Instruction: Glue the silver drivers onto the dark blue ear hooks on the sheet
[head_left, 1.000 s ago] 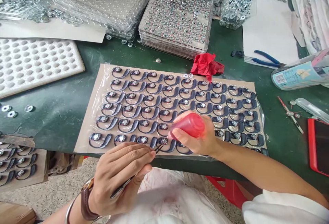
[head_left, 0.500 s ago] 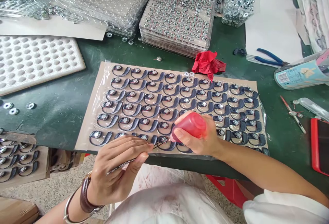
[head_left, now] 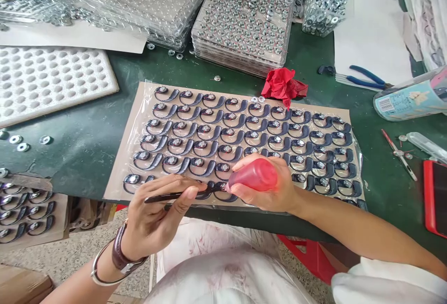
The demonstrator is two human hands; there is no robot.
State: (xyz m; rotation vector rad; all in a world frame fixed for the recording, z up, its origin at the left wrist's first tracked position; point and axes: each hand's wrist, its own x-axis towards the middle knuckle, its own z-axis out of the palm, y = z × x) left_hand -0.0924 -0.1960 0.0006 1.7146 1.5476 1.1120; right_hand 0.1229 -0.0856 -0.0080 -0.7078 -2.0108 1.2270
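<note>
My left hand (head_left: 157, 215) pinches black tweezers (head_left: 163, 197) between thumb and fingers, with the tips pointing right. In my right hand (head_left: 284, 187) is a red squeeze bottle (head_left: 258, 173), tilted so its nozzle points down and left. Tweezer tips and nozzle meet over a small round metal piece on a dark curved clip (head_left: 226, 197) in the front row. Rows of such clips with metal pieces lie on a brown cardboard sheet (head_left: 120, 169) under clear film. My hands cover part of the front rows.
Behind the sheet lie a crumpled red cloth (head_left: 281, 85) and stacked clear trays (head_left: 240, 57) of metal parts. A white foam tray (head_left: 110, 78) is at left. Blue-handled pliers (head_left: 366, 76), a plastic jar (head_left: 405, 101) and a red-edged phone (head_left: 429, 201) lie at right.
The tweezers have turned more level and show more of their length. My left hand has opened its grip slightly, and the bottle nozzle has shifted a little left onto the metal piece.
</note>
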